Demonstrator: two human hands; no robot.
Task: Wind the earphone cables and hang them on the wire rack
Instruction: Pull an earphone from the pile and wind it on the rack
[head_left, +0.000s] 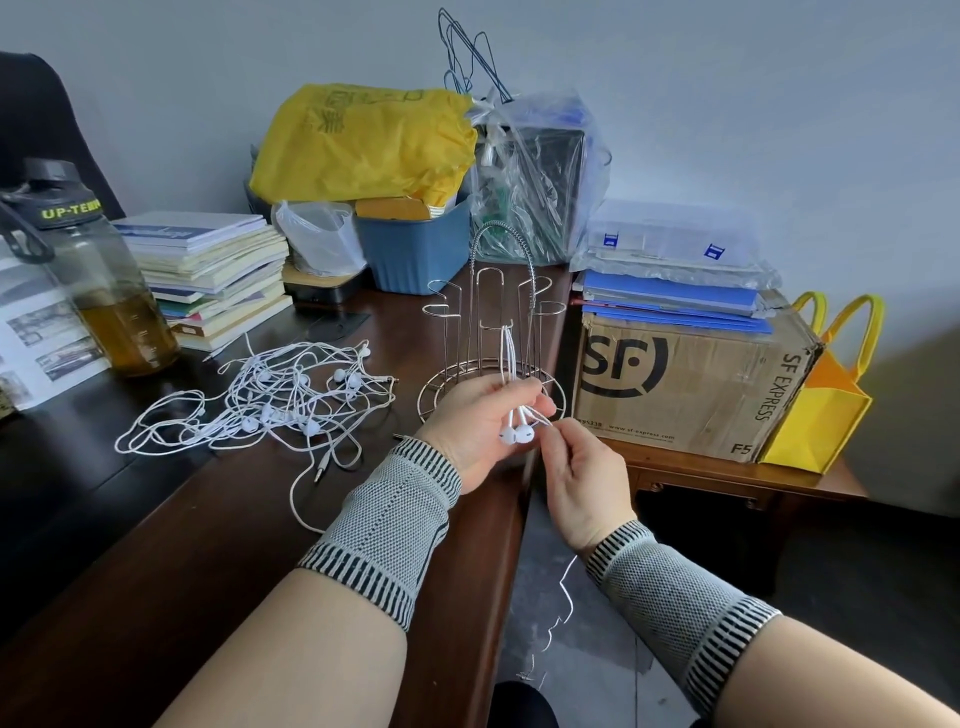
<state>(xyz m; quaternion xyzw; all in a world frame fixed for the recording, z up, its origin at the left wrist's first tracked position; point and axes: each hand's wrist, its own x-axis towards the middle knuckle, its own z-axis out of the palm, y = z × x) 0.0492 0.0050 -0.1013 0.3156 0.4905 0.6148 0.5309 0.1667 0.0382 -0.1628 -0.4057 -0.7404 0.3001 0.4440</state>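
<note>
Both hands are working at frame centre: the left hand (480, 415) is curling its fingers round a looped white earphone cable (508, 364), earbuds dangling below; the right hand (576, 470) is pinching its trailing strand. Behind stands the wire rack (491, 322); left, a tangled earphone pile (270, 402).

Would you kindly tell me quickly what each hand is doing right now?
Left hand: holds a looped white earphone cable, earbuds dangling below.
Right hand: pinches the same cable near the earbuds.
</note>
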